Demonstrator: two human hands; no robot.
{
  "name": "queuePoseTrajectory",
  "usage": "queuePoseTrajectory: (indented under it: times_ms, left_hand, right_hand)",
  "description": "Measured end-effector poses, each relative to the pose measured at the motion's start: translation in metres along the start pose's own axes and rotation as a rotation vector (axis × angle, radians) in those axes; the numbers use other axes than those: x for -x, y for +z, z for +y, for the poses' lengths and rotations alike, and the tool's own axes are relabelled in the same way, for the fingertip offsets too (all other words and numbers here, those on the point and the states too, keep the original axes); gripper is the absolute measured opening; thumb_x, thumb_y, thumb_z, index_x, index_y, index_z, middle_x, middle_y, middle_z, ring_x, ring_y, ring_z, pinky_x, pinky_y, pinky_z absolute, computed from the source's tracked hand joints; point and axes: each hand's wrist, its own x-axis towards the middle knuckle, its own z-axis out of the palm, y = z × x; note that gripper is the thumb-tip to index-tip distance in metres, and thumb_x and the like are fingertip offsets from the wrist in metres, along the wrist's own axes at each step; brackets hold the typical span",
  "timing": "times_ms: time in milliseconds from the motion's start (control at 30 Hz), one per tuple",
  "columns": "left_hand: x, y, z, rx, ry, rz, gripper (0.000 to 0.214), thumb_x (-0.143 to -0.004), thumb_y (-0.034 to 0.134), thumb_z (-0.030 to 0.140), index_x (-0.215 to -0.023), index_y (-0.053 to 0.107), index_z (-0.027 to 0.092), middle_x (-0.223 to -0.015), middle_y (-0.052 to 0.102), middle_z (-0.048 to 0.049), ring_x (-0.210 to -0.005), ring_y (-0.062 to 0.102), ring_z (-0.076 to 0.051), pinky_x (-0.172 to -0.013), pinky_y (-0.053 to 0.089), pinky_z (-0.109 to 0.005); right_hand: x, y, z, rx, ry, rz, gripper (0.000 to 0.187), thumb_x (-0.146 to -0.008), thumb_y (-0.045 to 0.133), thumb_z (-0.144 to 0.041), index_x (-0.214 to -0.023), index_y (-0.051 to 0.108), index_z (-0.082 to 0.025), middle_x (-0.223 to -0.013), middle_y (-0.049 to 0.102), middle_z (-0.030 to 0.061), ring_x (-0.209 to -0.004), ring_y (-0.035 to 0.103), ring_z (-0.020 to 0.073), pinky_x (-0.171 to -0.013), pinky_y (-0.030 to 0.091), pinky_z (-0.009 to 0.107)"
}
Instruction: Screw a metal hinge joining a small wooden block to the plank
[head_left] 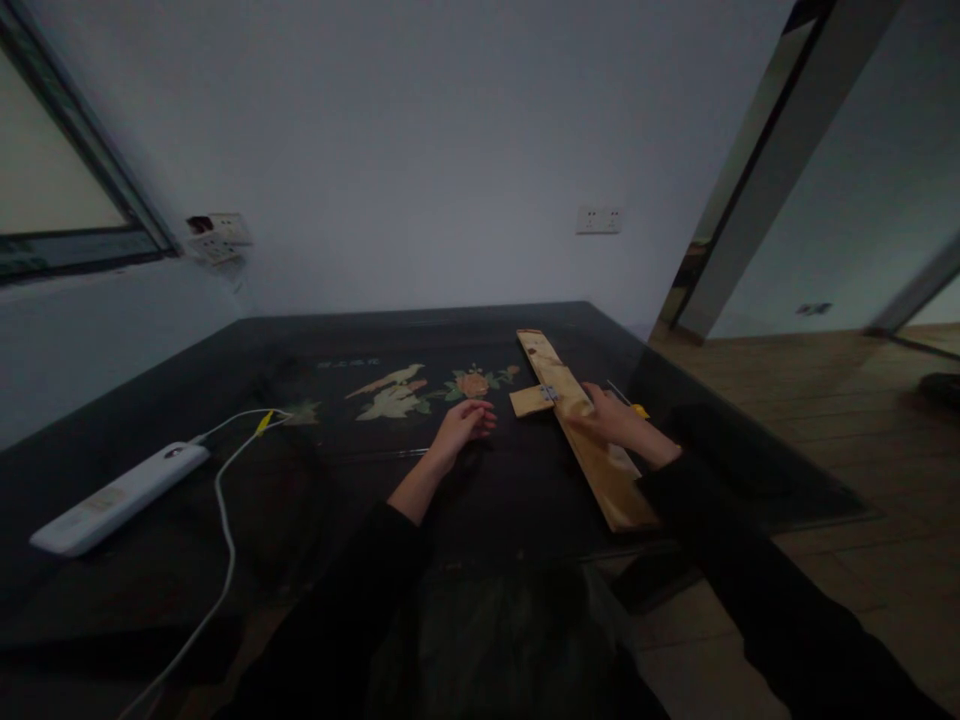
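Note:
A long wooden board (606, 470) lies slanted across the dark table. A metal hinge (551, 394) sits on it, where a short wooden piece (529, 402) sticks out to the left. My right hand (611, 420) grips the board's right side near the hinge; some fingertips are hidden. Just beyond that hand lies a thin tool with a yellow handle (640, 411), which looks like a screwdriver. My left hand (461, 428) is over the table left of the short piece, apart from it. Its fingers are curled together, and anything between them is too small to see.
The glossy black table (480, 500) carries a painted bird-and-flower design. On its left lies a white power strip (120, 498) with a white cable (225, 510) trailing off the front edge. A wall with a socket (599, 220) stands behind; wooden floor shows at right.

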Motion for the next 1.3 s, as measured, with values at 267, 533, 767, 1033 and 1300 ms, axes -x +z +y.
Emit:
queuePoseTrajectory:
  times_ms: [267,533,767,1033,1300]
  left_hand:
    - [-0.002,0.0,-0.003,-0.025,0.009,-0.024,0.012,-0.089,0.055,0.017,-0.094,0.065,0.013,-0.085,0.068,-0.0064,-0.07,0.064,-0.01,-0.065,0.049,-0.022]
    - [-0.002,-0.001,-0.004,-0.023,0.017,-0.039,0.011,-0.088,0.058,0.018,-0.093,0.065,0.013,-0.084,0.068,-0.007,-0.069,0.064,-0.011,-0.064,0.049,-0.022]
    - [-0.004,-0.002,-0.004,-0.002,0.01,-0.037,0.008,-0.087,0.06,0.018,-0.09,0.065,0.013,-0.081,0.067,-0.0059,-0.068,0.063,-0.01,-0.061,0.048,-0.02]
    - [-0.004,-0.003,-0.004,-0.002,0.025,-0.026,0.008,-0.086,0.06,0.018,-0.09,0.065,0.013,-0.08,0.067,-0.0058,-0.067,0.063,-0.01,-0.06,0.047,-0.02]
    - [-0.007,-0.005,0.001,-0.014,0.078,0.026,0.008,-0.084,0.058,0.014,-0.087,0.065,0.014,-0.079,0.067,-0.004,-0.065,0.062,-0.01,-0.061,0.047,-0.021]
  right_hand:
    - [-0.026,0.018,-0.005,-0.022,0.0,-0.073,0.089,-0.08,0.054,-0.062,-0.148,0.027,-0.012,-0.133,0.049,0.0251,-0.12,0.054,0.0349,-0.091,0.045,0.04]
    - [-0.042,0.028,-0.012,0.101,0.029,-0.066,0.084,-0.078,0.06,-0.048,-0.149,0.027,-0.018,-0.138,0.044,0.0234,-0.123,0.051,0.0394,-0.093,0.043,0.045]
    - [-0.045,0.023,-0.017,0.108,-0.001,-0.093,0.08,-0.077,0.061,-0.045,-0.149,0.031,-0.026,-0.134,0.045,0.0221,-0.118,0.055,0.0381,-0.09,0.045,0.044]
    - [-0.042,0.022,-0.038,0.117,-0.035,-0.098,0.072,-0.079,0.057,-0.049,-0.146,0.037,-0.033,-0.13,0.049,0.0176,-0.11,0.059,0.0338,-0.089,0.045,0.042]
    - [-0.014,0.016,-0.074,0.093,-0.074,-0.106,0.068,-0.08,0.055,-0.048,-0.144,0.04,-0.03,-0.129,0.048,0.0184,-0.112,0.058,0.0364,-0.088,0.046,0.042]
